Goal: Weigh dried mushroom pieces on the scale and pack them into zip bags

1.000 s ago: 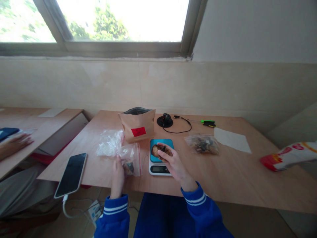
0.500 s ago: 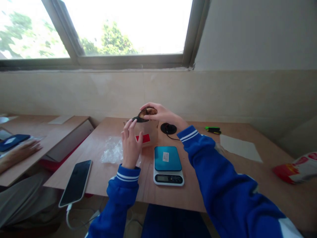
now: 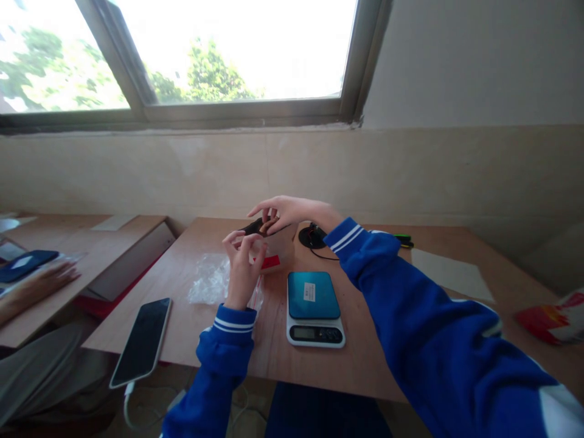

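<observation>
A pale translucent container (image 3: 283, 248) with a red label stands toward the back of the desk, dark contents showing at its top. Over its mouth, my right hand (image 3: 292, 212) reaches down with fingers bent round a brown, mushroom-like piece (image 3: 269, 226), partly hidden by the fingers. My left hand (image 3: 244, 261) is at the container's near left side, its fingers curled at the rim and its thumb by the label. In front of the container lies a kitchen scale (image 3: 314, 298) with a blue top and a small display; nothing rests on it.
Crumpled clear plastic (image 3: 207, 281) lies left of the container. A phone (image 3: 142, 340) with a white cable overhangs the front left edge. Behind my right arm are a black round base (image 3: 311, 237), a paper sheet (image 3: 449, 274) and a red-white packet (image 3: 554, 319). Another person's arm (image 3: 41, 289) rests on the left desk.
My right hand has lowered the brown piece into the container's mouth, where less of it shows. My left fingers have curled in at the rim. The view has shifted slightly.
</observation>
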Demonstrator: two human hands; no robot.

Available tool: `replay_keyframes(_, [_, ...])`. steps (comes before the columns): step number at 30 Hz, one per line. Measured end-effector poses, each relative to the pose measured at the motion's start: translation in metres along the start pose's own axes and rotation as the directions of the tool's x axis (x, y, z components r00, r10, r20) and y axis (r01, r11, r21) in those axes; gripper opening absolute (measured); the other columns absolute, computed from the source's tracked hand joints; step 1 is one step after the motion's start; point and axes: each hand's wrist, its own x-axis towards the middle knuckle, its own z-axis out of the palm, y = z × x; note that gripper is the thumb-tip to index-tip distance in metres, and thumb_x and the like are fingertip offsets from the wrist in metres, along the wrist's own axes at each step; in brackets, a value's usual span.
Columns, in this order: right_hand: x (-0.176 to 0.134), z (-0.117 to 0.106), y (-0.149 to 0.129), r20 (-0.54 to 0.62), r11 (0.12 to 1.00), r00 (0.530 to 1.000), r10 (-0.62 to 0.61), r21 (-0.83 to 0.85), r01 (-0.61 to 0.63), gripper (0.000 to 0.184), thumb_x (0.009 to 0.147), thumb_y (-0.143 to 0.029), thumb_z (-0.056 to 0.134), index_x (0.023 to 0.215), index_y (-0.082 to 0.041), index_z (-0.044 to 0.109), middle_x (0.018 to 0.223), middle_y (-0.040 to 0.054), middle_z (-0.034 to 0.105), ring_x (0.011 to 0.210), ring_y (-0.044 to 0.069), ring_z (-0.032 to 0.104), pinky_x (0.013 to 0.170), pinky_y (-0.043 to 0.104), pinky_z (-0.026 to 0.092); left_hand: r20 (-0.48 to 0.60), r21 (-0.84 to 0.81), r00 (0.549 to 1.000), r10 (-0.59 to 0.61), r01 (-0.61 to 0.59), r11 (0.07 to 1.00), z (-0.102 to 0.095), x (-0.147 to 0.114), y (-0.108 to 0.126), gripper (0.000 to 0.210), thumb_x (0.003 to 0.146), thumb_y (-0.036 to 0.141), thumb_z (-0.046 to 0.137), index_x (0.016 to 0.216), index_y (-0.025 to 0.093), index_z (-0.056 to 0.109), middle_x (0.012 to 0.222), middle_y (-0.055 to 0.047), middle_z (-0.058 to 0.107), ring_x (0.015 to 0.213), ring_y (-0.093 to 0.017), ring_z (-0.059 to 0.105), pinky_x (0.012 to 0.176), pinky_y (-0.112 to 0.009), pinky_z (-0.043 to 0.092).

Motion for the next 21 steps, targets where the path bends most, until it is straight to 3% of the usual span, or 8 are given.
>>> replay_keyframes(4, [-0.003, 0.004, -0.004, -0.073, 0.995, 0.997, 0.022, -0.097, -0.029, 0.044, 0.075, -0.019, 0.073, 0.118, -0.016, 0.065, 0.088, 0.0025, 0.066, 0.076, 0.012, 0.059, 0.068, 0.023, 0.047, 0.007, -0.039, 1.0, -0.013, 0.013, 0.999, -0.005, 0.0, 0.006, 0.03, 0.089, 0.031, 0.056, 0.118, 0.024, 0.056, 0.125, -0.01, 0.035, 0.116, -0.022, 0.05, 0.095, -0.04, 0.05])
replay_keyframes(8, [-0.024, 0.013, -0.024, -0.32, 0.996, 0.947, 0.043, -0.058, -0.065, 0.024, 0.087, -0.019, 0.059, 0.109, -0.013, 0.067, 0.093, 0.006, 0.068, 0.08, 0.013, 0.06, 0.072, 0.026, 0.048, -0.083, -0.009, 0.98, -0.179, 0.179, 0.984, -0.024, -0.026, 0.001, 0.034, 0.088, 0.035, 0.056, 0.119, 0.02, 0.054, 0.123, -0.011, 0.04, 0.097, -0.018, 0.056, 0.088, -0.04, 0.052])
replay_keyframes(10, [-0.044, 0.028, -0.036, -0.473, 0.998, 0.879, 0.061, 0.01, -0.064, 0.023, 0.09, -0.019, 0.052, 0.107, -0.014, 0.066, 0.094, 0.0053, 0.067, 0.082, 0.013, 0.06, 0.073, 0.026, 0.047, -0.122, 0.045, 0.932, -0.342, 0.349, 0.936, -0.036, -0.056, -0.013, 0.031, 0.087, 0.037, 0.054, 0.111, 0.017, 0.057, 0.116, -0.011, 0.045, 0.096, -0.021, 0.055, 0.087, -0.042, 0.051])
replay_keyframes(12, [-0.065, 0.054, -0.045, -0.567, 0.99, 0.814, 0.126, 0.123, -0.068, 0.023, 0.092, -0.019, 0.047, 0.107, -0.016, 0.065, 0.093, 0.0038, 0.067, 0.084, 0.013, 0.06, 0.073, 0.026, 0.047, -0.157, 0.131, 0.844, -0.512, 0.532, 0.837, -0.047, -0.093, -0.033, 0.035, 0.086, 0.038, 0.05, 0.11, 0.014, 0.057, 0.111, -0.013, 0.048, 0.095, -0.024, 0.055, 0.087, -0.046, 0.05])
replay_keyframes(14, [-0.082, 0.088, -0.049, -0.547, 0.963, 0.802, 0.239, 0.241, -0.122, 0.023, 0.093, -0.02, 0.042, 0.102, -0.017, 0.063, 0.085, 0.0022, 0.066, 0.076, 0.013, 0.06, 0.069, 0.025, 0.048, -0.121, 0.232, 0.779, -0.615, 0.625, 0.746, -0.054, -0.129, -0.052, 0.042, 0.085, 0.042, 0.046, 0.107, 0.009, 0.058, 0.105, -0.016, 0.053, 0.097, -0.029, 0.054, 0.09, -0.05, 0.047])
replay_keyframes(16, [-0.092, 0.126, -0.048, -0.427, 0.918, 0.819, 0.383, 0.274, -0.287, 0.023, 0.091, -0.017, 0.043, 0.099, -0.017, 0.065, 0.088, 0.004, 0.068, 0.078, 0.014, 0.062, 0.073, 0.028, 0.049, -0.046, 0.348, 0.735, -0.677, 0.647, 0.679, -0.057, -0.153, -0.063, 0.048, 0.084, 0.046, 0.042, 0.105, 0.008, 0.06, 0.099, -0.018, 0.058, 0.097, -0.033, 0.055, 0.091, -0.053, 0.045])
replay_keyframes(18, [-0.092, 0.161, -0.044, -0.318, 0.878, 0.821, 0.475, 0.234, -0.417, 0.027, 0.088, -0.009, 0.042, 0.096, -0.014, 0.068, 0.1, 0.01, 0.07, 0.093, 0.018, 0.063, 0.086, 0.032, 0.047, 0.027, 0.458, 0.716, -0.697, 0.611, 0.645, -0.056, -0.163, -0.067, 0.052, 0.084, 0.05, 0.039, 0.106, 0.008, 0.062, 0.098, -0.019, 0.061, 0.1, -0.035, 0.055, 0.094, -0.054, 0.042])
replay_keyframes(21, [-0.078, 0.198, -0.04, -0.218, 0.861, 0.836, 0.504, 0.207, -0.465, 0.032, 0.084, -0.006, 0.042, 0.095, -0.013, 0.071, 0.101, 0.0133, 0.071, 0.1, 0.022, 0.064, 0.092, 0.034, 0.045, 0.098, 0.542, 0.696, -0.711, 0.562, 0.625, -0.052, -0.159, -0.066, 0.055, 0.083, 0.056, 0.04, 0.101, 0.011, 0.065, 0.098, -0.018, 0.064, 0.101, -0.036, 0.058, 0.093, -0.054, 0.042])
